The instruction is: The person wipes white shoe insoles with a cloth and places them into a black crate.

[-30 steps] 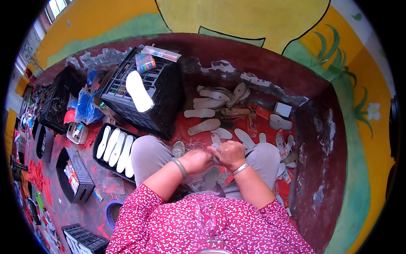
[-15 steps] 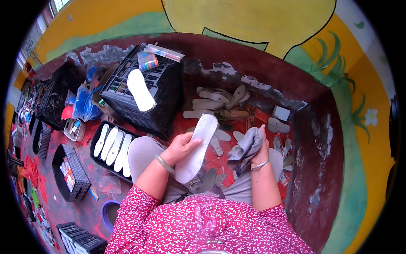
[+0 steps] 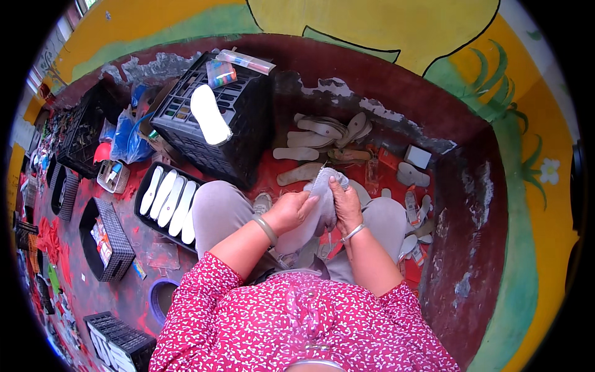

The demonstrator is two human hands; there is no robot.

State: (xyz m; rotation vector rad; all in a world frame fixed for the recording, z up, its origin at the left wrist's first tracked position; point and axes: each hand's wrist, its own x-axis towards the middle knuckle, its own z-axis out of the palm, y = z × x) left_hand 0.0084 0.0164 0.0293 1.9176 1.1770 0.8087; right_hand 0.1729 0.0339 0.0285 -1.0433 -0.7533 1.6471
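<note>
A white shoe insole (image 3: 295, 239) is held over my lap, toe end low and partly covered by my hands. My left hand (image 3: 289, 212) grips it from the left side, fingers closed. On the right, my right hand (image 3: 347, 204) is closed on a grey cloth (image 3: 325, 197), which it presses around the upper part of the insole. The hands are close together. Beyond them, several loose insoles (image 3: 297, 153) lie in a heap on the red floor.
A black crate (image 3: 242, 136) stands ahead on the left, bearing a white insole (image 3: 209, 115) and packs of coloured pens (image 3: 221, 73). Beside my left knee is a black tray with several white insoles (image 3: 166, 201). A small white box (image 3: 418, 157) sits near the right wall.
My right hand has come left with the cloth and now presses it against the insole. My left hand has stayed on the insole, turning slightly toward the right.
</note>
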